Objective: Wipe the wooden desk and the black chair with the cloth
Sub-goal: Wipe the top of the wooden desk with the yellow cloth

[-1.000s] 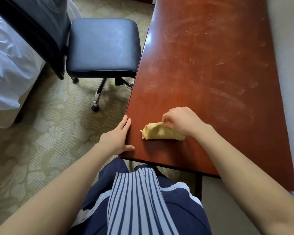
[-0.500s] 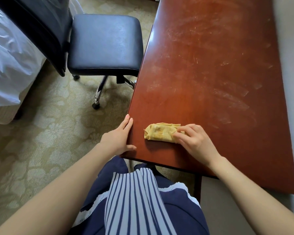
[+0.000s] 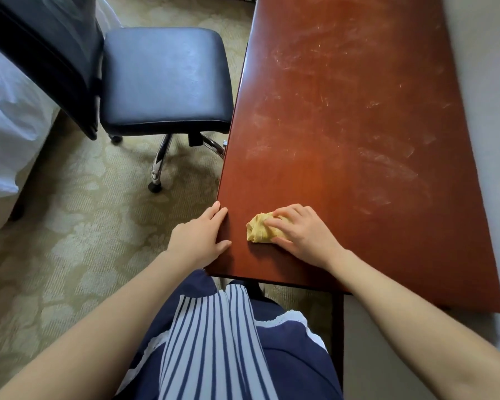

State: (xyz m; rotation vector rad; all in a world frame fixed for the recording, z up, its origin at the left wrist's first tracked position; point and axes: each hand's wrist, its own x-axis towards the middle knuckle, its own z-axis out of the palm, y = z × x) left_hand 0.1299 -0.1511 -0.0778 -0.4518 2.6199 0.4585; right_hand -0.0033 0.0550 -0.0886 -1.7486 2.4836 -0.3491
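Since half a second ago the right hand [image 3: 306,236] has slid left over the one yellow cloth [image 3: 257,230], which is now bunched tighter and sits a little nearer the counter's left edge. The left hand [image 3: 198,241] has kept its place.

At far left lies one bed [image 3: 9,134] with white bedding. Just beside it stands the single black chair [image 3: 165,79]. Its backrest is toward the bed and its padded seat almost touches the long left edge of the counter [image 3: 344,111]. Two of its casters show on the patterned carpet [image 3: 70,226].

The left hand rests on the counter's left edge near the front corner. Its fingers [image 3: 215,210] are straight and together along the side, the thumb lies flat on top, and it grips nothing.

Just to its right, apart from it, the cloth lies on the reddish wooden top near that corner. The right hand covers most of the cloth, with its fingers across the top and the thumb against the near side, holding it and pressing it down. Only the cloth's left end shows.

Pale streaks mark the wood farther up and to the right. Along the counter's right side runs a plain wall [image 3: 488,111].

One striped apron [image 3: 211,342] shows between the two bare forearms.
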